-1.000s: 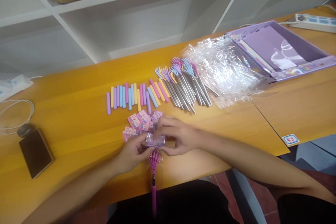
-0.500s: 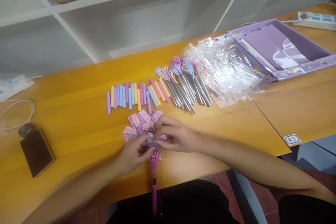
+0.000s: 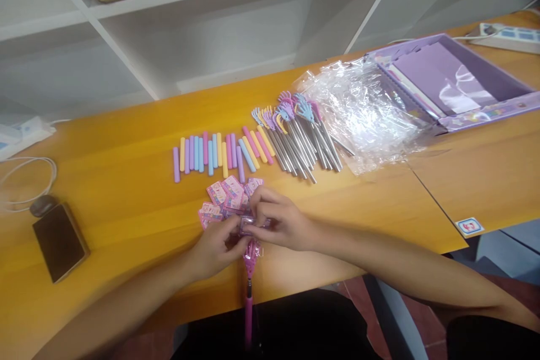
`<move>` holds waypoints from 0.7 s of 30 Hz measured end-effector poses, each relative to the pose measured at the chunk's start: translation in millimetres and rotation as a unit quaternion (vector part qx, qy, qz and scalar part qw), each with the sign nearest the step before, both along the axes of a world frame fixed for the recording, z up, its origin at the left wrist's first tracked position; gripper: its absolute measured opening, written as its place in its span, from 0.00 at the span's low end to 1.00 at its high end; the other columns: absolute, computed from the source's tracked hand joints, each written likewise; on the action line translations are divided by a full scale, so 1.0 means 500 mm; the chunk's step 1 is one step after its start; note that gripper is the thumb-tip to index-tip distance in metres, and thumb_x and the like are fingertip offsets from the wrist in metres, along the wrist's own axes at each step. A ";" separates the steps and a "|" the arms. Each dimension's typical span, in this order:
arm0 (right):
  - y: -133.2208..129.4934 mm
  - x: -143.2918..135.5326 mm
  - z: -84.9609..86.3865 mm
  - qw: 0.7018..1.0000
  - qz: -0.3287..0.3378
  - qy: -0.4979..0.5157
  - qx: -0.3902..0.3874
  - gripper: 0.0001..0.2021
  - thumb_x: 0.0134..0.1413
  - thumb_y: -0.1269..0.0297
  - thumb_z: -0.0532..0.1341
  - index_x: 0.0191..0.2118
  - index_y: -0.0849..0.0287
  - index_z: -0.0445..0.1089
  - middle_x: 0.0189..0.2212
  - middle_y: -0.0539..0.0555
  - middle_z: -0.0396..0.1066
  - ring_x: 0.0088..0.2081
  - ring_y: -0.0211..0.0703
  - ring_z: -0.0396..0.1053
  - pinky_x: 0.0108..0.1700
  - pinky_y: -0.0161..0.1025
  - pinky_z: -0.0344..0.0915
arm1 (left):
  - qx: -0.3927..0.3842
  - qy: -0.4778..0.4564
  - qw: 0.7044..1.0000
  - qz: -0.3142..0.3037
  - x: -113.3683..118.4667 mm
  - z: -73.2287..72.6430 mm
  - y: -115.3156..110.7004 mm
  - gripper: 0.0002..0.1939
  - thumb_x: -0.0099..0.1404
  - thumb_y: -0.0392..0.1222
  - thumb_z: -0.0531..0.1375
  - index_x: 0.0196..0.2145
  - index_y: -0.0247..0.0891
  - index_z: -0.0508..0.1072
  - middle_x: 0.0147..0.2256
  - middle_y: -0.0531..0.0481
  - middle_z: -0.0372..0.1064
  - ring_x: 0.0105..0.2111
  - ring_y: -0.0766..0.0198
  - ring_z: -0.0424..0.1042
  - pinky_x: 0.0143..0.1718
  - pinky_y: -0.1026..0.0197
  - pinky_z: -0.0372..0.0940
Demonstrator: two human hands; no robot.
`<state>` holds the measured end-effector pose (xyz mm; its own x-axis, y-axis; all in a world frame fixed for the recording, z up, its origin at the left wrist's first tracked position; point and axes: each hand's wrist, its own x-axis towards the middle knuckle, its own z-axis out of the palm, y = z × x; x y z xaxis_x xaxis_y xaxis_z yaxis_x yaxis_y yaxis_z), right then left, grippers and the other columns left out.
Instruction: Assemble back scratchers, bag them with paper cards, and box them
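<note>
A pink back scratcher with a hand-shaped head lies toward me inside a clear plastic bag, its handle reaching past the table's front edge. My left hand pinches the bag's top end just above the scratcher head. From the other side, my right hand has its fingers closed on the same end. A small shiny printed piece shows between the hands, partly covered by fingers. Just beyond lie several pink printed cards, some overlapping, the nearest ones partly hidden by my hands.
Several coloured handle tubes lie in a row behind the cards. Right of them are several metal back scratchers, a heap of clear bags and a purple box. A dark phone lies at left; a white shelf stands behind.
Both hands remain at the bag's top end, with small finger shifts. The printed piece between them is now more covered by my right fingers. The whole view has shifted slightly.
</note>
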<state>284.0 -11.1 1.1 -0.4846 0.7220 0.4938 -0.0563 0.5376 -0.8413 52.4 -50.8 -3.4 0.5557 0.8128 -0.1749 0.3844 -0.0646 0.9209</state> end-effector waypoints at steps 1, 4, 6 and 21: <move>-0.001 0.000 0.001 1.000 0.001 0.003 -0.001 0.15 0.65 0.69 0.70 0.31 0.58 0.65 0.39 0.52 0.66 0.38 0.38 0.68 0.38 0.36 0.67 | -0.003 0.003 1.000 0.001 0.000 0.000 0.001 0.10 0.76 0.43 0.60 0.36 0.39 0.65 0.27 0.58 0.63 0.23 0.72 0.59 0.25 0.67 0.53; -0.002 -0.003 0.006 1.000 -0.023 0.017 -0.010 0.13 0.65 0.69 0.70 0.33 0.57 0.65 0.39 0.52 0.66 0.40 0.39 0.69 0.40 0.38 0.68 | -0.017 0.004 1.000 0.004 0.001 0.000 0.003 0.09 0.76 0.44 0.59 0.37 0.39 0.66 0.27 0.58 0.64 0.24 0.71 0.61 0.26 0.67 0.54; -0.002 -0.005 0.011 0.997 -0.061 0.032 -0.019 0.11 0.66 0.69 0.70 0.36 0.56 0.67 0.39 0.52 0.67 0.42 0.41 0.69 0.43 0.40 0.69 | -0.025 0.000 1.000 0.004 0.003 0.001 0.003 0.08 0.76 0.44 0.59 0.39 0.38 0.67 0.28 0.57 0.65 0.24 0.71 0.61 0.26 0.67 0.54; -0.003 -0.012 -0.001 0.988 -0.032 0.010 -0.150 0.06 0.69 0.65 0.68 0.42 0.56 0.70 0.35 0.48 0.68 0.35 0.37 0.66 0.37 0.36 0.64 | 0.014 0.012 1.000 -0.009 0.001 0.004 0.005 0.07 0.75 0.43 0.59 0.40 0.38 0.68 0.25 0.60 0.62 0.22 0.72 0.57 0.25 0.67 0.52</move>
